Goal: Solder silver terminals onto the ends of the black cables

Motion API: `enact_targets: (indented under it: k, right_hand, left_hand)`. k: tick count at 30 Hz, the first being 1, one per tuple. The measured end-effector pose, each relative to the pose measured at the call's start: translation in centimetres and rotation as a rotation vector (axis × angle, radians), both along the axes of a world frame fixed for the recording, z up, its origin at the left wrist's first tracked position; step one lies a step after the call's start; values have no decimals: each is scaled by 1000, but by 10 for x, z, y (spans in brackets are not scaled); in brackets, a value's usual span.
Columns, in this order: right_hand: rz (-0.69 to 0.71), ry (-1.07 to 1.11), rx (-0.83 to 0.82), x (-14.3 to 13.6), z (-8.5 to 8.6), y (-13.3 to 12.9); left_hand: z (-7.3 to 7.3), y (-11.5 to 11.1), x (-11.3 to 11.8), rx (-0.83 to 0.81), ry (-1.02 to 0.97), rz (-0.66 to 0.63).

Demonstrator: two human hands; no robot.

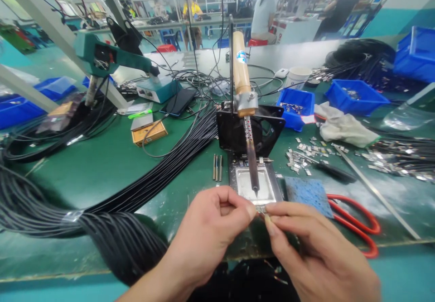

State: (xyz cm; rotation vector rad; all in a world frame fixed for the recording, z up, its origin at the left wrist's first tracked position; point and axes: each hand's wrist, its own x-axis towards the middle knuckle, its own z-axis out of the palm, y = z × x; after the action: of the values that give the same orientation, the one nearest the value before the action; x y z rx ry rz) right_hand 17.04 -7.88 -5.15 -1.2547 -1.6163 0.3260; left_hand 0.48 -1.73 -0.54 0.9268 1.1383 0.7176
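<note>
My left hand [220,222] is closed in a pinch, thumb against forefinger, just in front of the soldering stand. Opposite it, my right hand [306,238] pinches as well, its fingertips almost touching the left ones. Between them is a small metal connector [261,210], mostly covered by the fingers. Right above the fingertips points the tip of a wooden-handled soldering iron [249,134], clamped upright at a tilt. Under its tip lies a shallow metal tray [243,182]. A blue sponge [307,193] sits beside my right hand, partly over red-handled scissors [355,220].
Behind the iron stands a black fan [268,125]. A thick bundle of black cables [136,189] crosses the left side. Loose metal connectors [302,155], a black-handled tool [335,171] and a metal ruler [377,193] lie right. Blue bins [356,98] stand farther back.
</note>
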Motion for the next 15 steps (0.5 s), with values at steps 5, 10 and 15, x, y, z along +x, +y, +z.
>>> enact_targets:
  k: [5, 10, 15]
  right_hand:
    - [-18, 17, 9, -1, 2, 3]
    - [-17, -14, -7, 0, 3, 4]
    - [-35, -30, -9, -2, 3, 6]
  left_hand:
    - [2, -1, 1, -5, 4, 7]
    - [1, 0, 1, -15, -7, 17]
    - [1, 3, 2, -27, 11, 40]
